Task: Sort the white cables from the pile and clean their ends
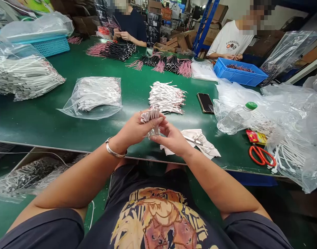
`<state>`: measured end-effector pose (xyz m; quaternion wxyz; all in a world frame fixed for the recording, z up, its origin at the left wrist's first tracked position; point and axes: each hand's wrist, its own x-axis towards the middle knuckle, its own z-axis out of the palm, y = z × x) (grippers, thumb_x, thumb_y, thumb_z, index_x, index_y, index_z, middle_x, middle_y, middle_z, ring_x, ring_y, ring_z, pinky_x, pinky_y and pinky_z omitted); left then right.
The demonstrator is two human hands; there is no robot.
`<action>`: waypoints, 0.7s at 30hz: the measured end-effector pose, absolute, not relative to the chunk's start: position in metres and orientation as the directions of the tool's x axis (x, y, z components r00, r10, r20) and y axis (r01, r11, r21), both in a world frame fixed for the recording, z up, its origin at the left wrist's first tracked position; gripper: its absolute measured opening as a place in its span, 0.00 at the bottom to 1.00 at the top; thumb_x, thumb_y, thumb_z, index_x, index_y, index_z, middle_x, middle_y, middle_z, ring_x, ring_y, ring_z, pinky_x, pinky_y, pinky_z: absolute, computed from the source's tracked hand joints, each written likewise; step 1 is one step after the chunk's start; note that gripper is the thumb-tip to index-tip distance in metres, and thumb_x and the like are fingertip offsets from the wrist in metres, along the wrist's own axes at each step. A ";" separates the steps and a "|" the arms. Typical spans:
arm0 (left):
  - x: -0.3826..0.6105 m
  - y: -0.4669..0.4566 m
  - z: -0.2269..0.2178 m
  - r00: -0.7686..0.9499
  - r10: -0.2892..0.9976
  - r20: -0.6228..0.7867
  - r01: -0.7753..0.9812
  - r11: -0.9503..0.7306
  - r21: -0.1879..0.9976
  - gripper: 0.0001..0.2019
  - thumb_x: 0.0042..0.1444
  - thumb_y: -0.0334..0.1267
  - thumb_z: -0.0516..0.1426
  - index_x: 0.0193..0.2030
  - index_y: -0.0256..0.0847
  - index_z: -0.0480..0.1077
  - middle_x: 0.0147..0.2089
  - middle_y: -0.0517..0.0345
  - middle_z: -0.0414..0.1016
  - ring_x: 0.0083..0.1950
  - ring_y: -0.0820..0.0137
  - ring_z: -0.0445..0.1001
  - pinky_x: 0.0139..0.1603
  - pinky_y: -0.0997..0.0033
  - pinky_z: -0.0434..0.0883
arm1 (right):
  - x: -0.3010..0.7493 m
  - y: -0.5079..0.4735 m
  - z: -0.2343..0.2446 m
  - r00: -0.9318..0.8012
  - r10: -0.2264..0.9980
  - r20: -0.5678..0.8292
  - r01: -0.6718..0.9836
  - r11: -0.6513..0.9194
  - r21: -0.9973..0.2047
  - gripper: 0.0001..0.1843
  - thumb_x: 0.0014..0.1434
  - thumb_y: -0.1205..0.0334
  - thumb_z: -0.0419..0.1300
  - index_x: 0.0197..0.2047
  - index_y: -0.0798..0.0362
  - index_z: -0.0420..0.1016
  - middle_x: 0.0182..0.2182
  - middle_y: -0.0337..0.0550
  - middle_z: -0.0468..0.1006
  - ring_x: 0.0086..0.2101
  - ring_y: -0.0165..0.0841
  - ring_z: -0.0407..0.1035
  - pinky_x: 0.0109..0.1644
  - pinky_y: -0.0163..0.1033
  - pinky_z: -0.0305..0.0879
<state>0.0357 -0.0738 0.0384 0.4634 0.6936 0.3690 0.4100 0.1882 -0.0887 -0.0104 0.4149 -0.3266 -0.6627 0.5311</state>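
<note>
My left hand is closed around a bundle of short white cables, with its thumb lying across them. From the other side my right hand grips the lower part of the same bundle between thumb and fingers. The cable ends fan out above my fingers; the parts inside my palms are hidden. Just beyond my hands lies a pile of similar white cables with reddish tips. Near my right wrist, tweezers rest on a crumpled white cloth.
Bagged white cables lie to the left. On the right are a phone, a clear bottle, red-handled scissors and plastic bags. Across the green table, two people work near black-and-pink wires and a blue bin.
</note>
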 end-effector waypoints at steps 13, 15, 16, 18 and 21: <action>0.038 -0.147 0.001 0.452 0.821 -0.349 -0.153 0.457 0.876 0.12 0.51 0.44 0.61 0.35 0.38 0.74 0.37 0.51 0.79 0.39 0.66 0.77 0.41 0.68 0.73 | 0.164 -0.183 -0.053 -0.841 0.464 -0.278 -0.209 -0.752 -0.625 0.28 0.44 0.48 0.68 0.44 0.58 0.73 0.37 0.49 0.79 0.35 0.35 0.76 0.38 0.39 0.72; 0.038 -0.153 -0.017 0.407 0.812 -0.419 -0.203 0.528 0.825 0.13 0.49 0.45 0.62 0.36 0.37 0.74 0.39 0.49 0.79 0.40 0.66 0.77 0.39 0.68 0.74 | 0.163 -0.192 -0.067 -0.821 0.446 -0.357 -0.211 -0.818 -0.535 0.26 0.43 0.51 0.70 0.41 0.60 0.73 0.31 0.48 0.79 0.30 0.33 0.76 0.31 0.34 0.72; 0.036 -0.156 -0.025 0.411 0.802 -0.433 -0.225 0.550 0.804 0.14 0.49 0.45 0.63 0.37 0.37 0.74 0.40 0.49 0.79 0.41 0.65 0.77 0.39 0.69 0.74 | 0.163 -0.194 -0.071 -0.806 0.444 -0.392 -0.212 -0.834 -0.510 0.25 0.43 0.52 0.70 0.40 0.61 0.73 0.29 0.48 0.79 0.29 0.32 0.76 0.30 0.32 0.71; 0.029 -0.164 -0.036 0.448 0.784 -0.430 -0.237 0.568 0.788 0.16 0.48 0.44 0.63 0.43 0.39 0.73 0.41 0.50 0.79 0.41 0.67 0.76 0.40 0.70 0.73 | 0.163 -0.196 -0.077 -0.772 0.447 -0.451 -0.212 -0.851 -0.480 0.24 0.43 0.53 0.71 0.38 0.62 0.74 0.26 0.47 0.79 0.27 0.32 0.76 0.28 0.30 0.70; 0.014 -0.178 -0.050 0.525 0.725 -0.445 -0.138 0.589 0.796 0.18 0.51 0.45 0.61 0.47 0.40 0.70 0.30 0.56 0.77 0.26 0.74 0.73 0.26 0.77 0.69 | 0.163 -0.195 -0.077 -0.740 0.446 -0.503 -0.199 -0.860 -0.470 0.22 0.43 0.54 0.70 0.36 0.63 0.75 0.27 0.48 0.79 0.27 0.32 0.76 0.28 0.30 0.70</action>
